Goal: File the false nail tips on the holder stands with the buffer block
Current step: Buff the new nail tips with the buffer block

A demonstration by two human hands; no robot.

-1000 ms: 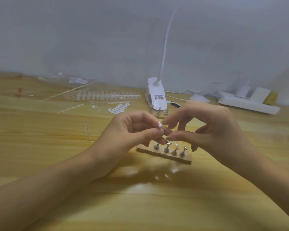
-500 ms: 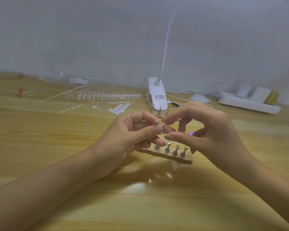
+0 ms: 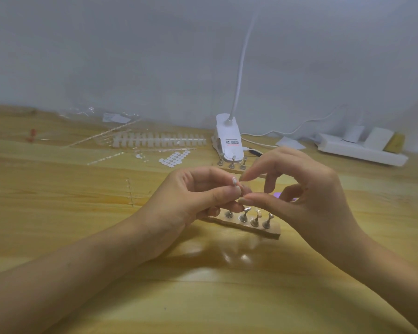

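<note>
Far left on the table: loose strips of spare tips and white tabs, untouched. Centre left: left hand curled, pinching one stand between thumb and forefinger, nail tip up, lifted above the near base. On that base, four more stands, some with tips. Beyond, a lamp clamp, with a second base before it. Right: right hand curled, forefinger just beside the held tip, thumb against the stand below; cannot tell whether gripping or only touching. Behind its fingers, a purple patch, perhaps the buffer, too hidden to say. None seen in either hand.

Seems a seating or checking step, with filing not yet begun on this tip. Calls next for freeing the right hand, taking up the buffer, then light strokes while the left pinch braces the stand.

Against a second ago: same pinch, hands as close; right fingers spread slightly wider, purple patch showing now, hidden then.
</note>
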